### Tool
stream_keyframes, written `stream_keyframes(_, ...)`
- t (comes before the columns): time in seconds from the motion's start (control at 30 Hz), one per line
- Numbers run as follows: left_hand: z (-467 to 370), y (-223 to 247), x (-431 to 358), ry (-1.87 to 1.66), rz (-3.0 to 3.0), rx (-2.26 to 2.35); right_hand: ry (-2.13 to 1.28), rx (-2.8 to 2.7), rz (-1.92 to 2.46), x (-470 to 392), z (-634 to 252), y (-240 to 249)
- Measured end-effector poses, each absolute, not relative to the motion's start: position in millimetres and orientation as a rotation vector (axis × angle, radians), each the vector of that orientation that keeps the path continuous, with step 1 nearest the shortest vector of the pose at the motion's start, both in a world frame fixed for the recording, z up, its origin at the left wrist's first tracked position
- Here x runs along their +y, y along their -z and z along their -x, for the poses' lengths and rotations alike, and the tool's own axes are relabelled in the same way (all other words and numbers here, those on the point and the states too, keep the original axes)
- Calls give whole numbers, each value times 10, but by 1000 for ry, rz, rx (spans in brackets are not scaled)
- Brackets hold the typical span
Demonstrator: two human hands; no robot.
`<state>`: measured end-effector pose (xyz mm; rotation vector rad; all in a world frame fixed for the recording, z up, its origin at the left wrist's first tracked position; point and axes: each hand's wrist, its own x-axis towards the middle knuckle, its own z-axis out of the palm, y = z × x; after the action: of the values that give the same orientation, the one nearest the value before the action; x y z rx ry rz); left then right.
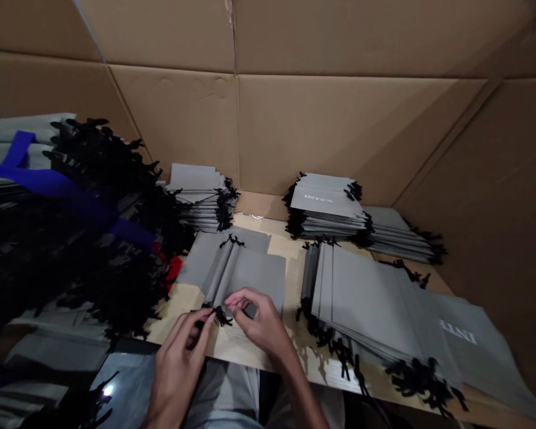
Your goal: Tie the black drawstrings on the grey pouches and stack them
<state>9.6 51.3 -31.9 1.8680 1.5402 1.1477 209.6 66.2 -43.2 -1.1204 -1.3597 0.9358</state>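
Note:
Grey fabric bags [261, 277] with black drawstring ends lie flat in front of me, their left parts folded or bunched into ridges. My left hand [176, 360] is closed in a pinch on a black drawstring [223, 316] at the near end of those ridges. Just right of it, my right hand [261, 322] has thumb and fingertips pressed together at the bag's near edge. What lies between the right fingertips is too small to make out. More black cord ends [232, 240] stick out at the far end of the ridges.
A tall bag heap [27, 128] with blue straps [58, 185] rises at left. Neat stacks stand behind, one left [194, 179] and one marked INTEX [324, 193]. Fanned bags [366, 286] cover the right. Cardboard walls [357, 131] enclose the wooden table [245, 348].

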Motion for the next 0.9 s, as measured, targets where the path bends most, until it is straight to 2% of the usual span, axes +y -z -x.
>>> stream_keyframes(0.47, -117, 419, 531, -1024, -1422, 1601, -859, -1538, 1123, 621, -2099, 411)
stream_keyframes(0.9, -163, 331, 505, -1115, -1115, 1540, -871, -1533, 1149, 612, -2116, 411)
